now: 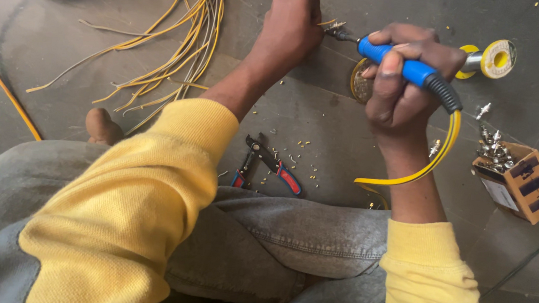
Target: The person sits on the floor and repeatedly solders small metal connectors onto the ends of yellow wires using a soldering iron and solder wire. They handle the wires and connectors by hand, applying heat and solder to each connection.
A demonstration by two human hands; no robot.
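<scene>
The person sits cross-legged, both arms in yellow sleeves reaching forward over the knees. The left hand (290, 28) is curled into a tight fist, knuckles up, its fingers (315, 17) pinched shut at the far edge, the forearm stretched out straight from the bent elbow. The right hand (402, 78) sits close beside it, wrist bent, fingers (388, 65) wrapped firmly round a handle with the thumb pressed along the side. A bare toe pokes out beside the left knee.
</scene>
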